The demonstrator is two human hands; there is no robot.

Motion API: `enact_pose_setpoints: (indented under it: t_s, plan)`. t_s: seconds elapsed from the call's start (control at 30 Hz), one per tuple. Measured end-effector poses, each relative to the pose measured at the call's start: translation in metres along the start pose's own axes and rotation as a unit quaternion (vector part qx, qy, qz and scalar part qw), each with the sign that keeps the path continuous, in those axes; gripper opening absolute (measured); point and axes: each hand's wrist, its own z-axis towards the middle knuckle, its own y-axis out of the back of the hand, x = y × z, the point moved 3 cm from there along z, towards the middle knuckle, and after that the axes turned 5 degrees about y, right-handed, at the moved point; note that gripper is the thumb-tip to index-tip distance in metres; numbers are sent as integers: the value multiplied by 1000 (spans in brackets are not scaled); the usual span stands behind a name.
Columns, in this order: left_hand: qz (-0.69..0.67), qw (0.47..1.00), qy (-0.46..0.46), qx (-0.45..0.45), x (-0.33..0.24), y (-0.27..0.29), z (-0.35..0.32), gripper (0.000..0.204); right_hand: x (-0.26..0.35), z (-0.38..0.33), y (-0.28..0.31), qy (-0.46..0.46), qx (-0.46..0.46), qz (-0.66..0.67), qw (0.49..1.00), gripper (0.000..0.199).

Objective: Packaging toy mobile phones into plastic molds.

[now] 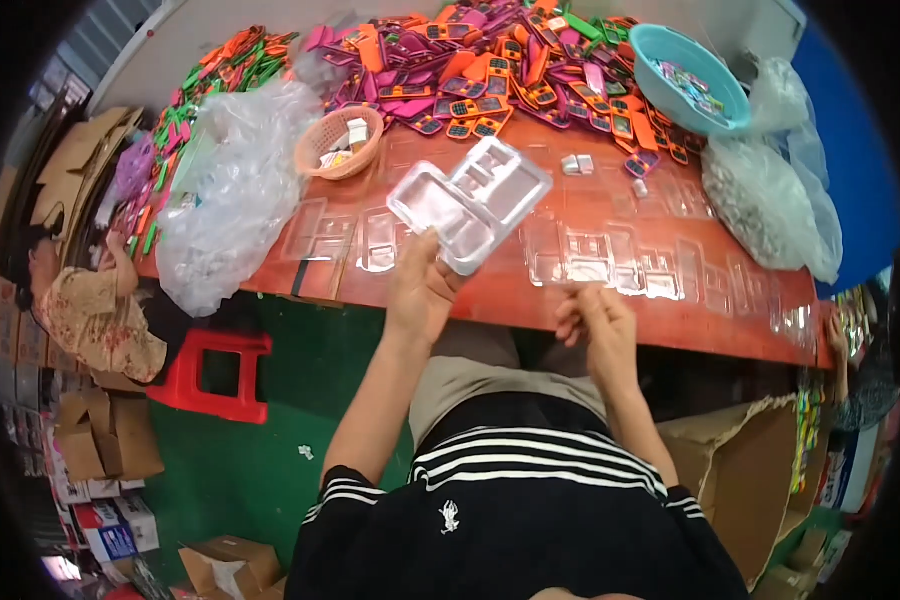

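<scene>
My left hand [422, 292] holds a clear plastic blister tray [448, 212] by its near edge, tilted above the table. The tray has several moulded compartments, and they look bare. Just over the table's front edge is my right hand [602, 325], its fingers loosely curled and a little apart, with nothing visible in them. Closest to it on the table lie more clear blister trays [588, 262], spread in a row to the right.
Orange and purple toy phones [470, 70] form a heap at the back of the red table [420, 292]. Around it stand a pink basket [310, 140], a blue basin [660, 50] and plastic bags [240, 190]. A red stool [250, 408] and another person [100, 310] are at left; a cardboard box [750, 470] is at right.
</scene>
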Motion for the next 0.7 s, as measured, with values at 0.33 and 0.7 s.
enact_pose_setpoints:
  t_s: [0.33,0.7]
  plan:
    - [-16,993,-92,-78,-80,67,116,33,-18,17,-6,-52,52,-7,997,25]
    - [161,959,-230,-33,-187,242,313,33,-21,58,-19,-99,60,-39,993,20]
